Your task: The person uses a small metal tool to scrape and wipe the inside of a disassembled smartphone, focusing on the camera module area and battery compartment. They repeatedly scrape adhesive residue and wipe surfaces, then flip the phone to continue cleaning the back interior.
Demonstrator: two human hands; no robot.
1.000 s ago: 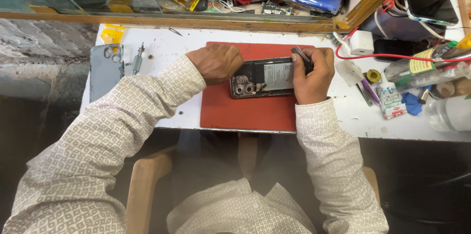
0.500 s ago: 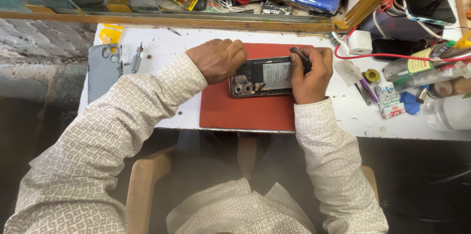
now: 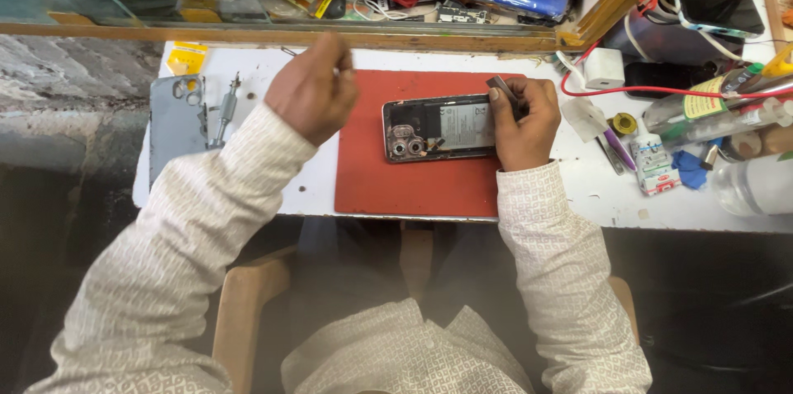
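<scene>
Fingers [image 3: 505, 95] of the right hand [image 3: 522, 123] pinch a small dark tool [image 3: 501, 85] at the right end of the opened phone [image 3: 438, 127], while the heel of that hand rests on the red mat [image 3: 372, 179] just below the phone. The tool's tip seems to sit at the phone's edge, under the fingertips, though the exact contact is hidden.

The left hand [image 3: 312, 95] hangs above the desk [image 3: 578, 196], up and to the left of the phone and apart from it. It is blurred and seen from the back, so whether its fingers are curled on something or loose cannot be told.

The phone lies flat on the mat with its back off: the camera rings show at its left end and a pale battery fills the middle, close beside the right fingers. A grey back cover [image 3: 176, 121] lies well to the left of the left hand, with a screwdriver [image 3: 223, 109] between cover and hand. To the right of the right hand lie a white charger [image 3: 604, 68], a red wire [image 3: 661, 90], tweezers [image 3: 613, 154] and small bottles [image 3: 652, 164].

Judging by this, the opening is done and the work inside the phone is under way; closing it again with the cover is still to come.
</scene>
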